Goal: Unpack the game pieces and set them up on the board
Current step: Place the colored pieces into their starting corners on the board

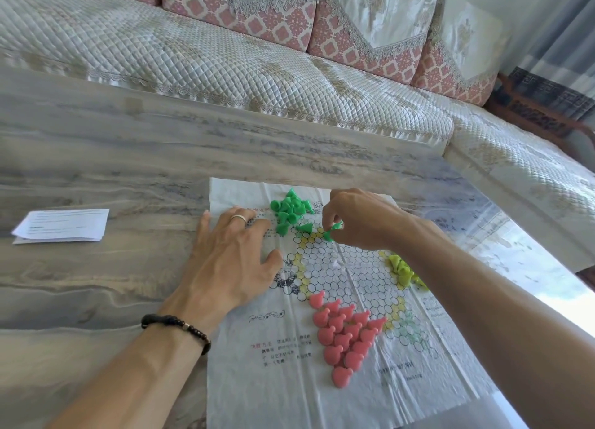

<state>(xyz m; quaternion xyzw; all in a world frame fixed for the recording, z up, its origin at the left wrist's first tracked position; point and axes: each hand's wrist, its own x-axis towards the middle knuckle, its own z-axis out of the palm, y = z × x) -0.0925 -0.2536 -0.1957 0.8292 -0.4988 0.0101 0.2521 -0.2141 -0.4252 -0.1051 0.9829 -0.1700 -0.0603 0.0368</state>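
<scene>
A: Marbled grey tabletop (96, 177); thin printed plastic game board (338, 267) flattened by left hand (235, 261), grip released, palm down.

B: Right hand (360, 219) pinches one green cone-shaped plastic piece (333, 230) over the board's star point, probably seating it

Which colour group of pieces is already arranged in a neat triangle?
The pink pieces, nearest the camera, form a tidy triangle. The green pieces lie in a loose heap; the yellow-green pieces are clustered and partly hidden.

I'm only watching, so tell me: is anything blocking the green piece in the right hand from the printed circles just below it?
Nothing visible does. The right hand pinches a green piece just above the paper board; the circles there look bare. The green pile lies to the left, and the left hand rests flat aside.
</scene>
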